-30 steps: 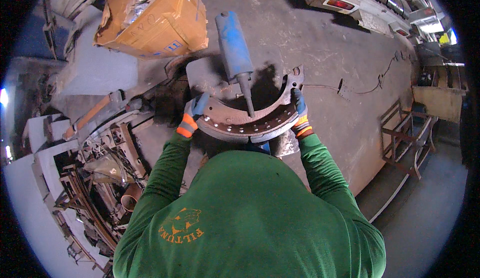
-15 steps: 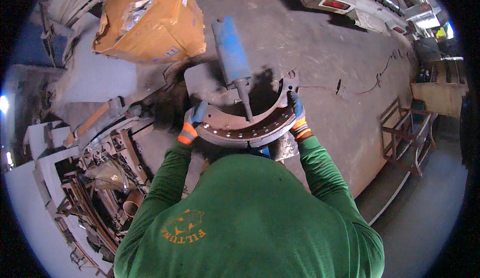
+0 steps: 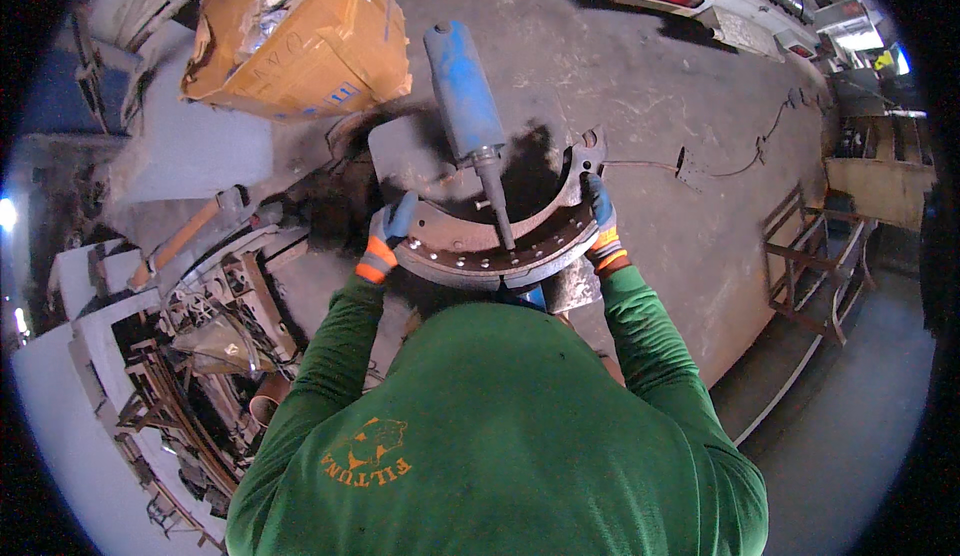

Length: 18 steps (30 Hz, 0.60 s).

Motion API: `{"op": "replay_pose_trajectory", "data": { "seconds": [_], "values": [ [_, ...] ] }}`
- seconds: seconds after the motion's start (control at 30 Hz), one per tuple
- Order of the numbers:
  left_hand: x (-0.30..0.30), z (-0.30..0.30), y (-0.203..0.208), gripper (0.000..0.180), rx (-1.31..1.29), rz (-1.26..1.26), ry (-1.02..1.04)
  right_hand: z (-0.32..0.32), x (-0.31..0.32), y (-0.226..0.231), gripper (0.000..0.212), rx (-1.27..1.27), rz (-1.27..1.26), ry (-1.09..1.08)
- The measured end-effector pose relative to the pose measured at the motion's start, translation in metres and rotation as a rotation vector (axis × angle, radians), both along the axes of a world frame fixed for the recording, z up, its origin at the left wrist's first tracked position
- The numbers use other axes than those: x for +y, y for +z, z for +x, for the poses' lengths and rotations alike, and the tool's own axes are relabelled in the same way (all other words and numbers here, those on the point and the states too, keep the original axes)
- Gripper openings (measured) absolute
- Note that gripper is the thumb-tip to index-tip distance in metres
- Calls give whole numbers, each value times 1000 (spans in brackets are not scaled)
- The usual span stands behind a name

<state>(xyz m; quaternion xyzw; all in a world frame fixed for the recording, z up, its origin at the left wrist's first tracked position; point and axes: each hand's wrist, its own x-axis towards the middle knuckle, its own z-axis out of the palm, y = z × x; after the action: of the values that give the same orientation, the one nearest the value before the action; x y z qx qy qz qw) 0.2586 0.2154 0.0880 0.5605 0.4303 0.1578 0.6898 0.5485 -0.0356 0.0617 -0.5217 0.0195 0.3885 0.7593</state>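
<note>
A curved brake shoe (image 3: 445,224) with a row of shiny rivets along its inner face is held level in front of me, its hollow side facing away. My left hand (image 3: 388,234), in a blue-grey glove with an orange cuff, is closed around its left end. Gloved the same way, my right hand (image 3: 602,221) grips the right end, below a hooked tip. A blue cylinder (image 3: 465,91) with a narrow metal rod (image 3: 492,188) points down into the shoe's curve. The rod's tip is at the rivet row; whether it touches a rivet I cannot tell.
A large open cardboard box (image 3: 300,56) stands at the far left. Left of me lie a hammer with a wooden handle (image 3: 185,241) and piled metal parts (image 3: 215,306). A rusty metal frame (image 3: 815,256) is at the right, and a white vehicle's rear (image 3: 690,1) at the far right.
The brake shoe and my right hand have shifted slightly to the right and away from me. The rod's tip now lies closer to the rivet row. Both hands keep their hold.
</note>
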Motion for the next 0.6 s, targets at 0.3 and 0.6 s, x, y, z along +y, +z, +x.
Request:
{"op": "replay_pose_trajectory", "data": {
  "seconds": [0.3,0.6],
  "values": [
    [-4,-15,-29,37,-213,-126,77,-11,20,50,36,131,-3,-77],
    [-2,-3,-21,34,63,189,-57,-4,-1,25,41,-145,-79,54]
  ]
}}
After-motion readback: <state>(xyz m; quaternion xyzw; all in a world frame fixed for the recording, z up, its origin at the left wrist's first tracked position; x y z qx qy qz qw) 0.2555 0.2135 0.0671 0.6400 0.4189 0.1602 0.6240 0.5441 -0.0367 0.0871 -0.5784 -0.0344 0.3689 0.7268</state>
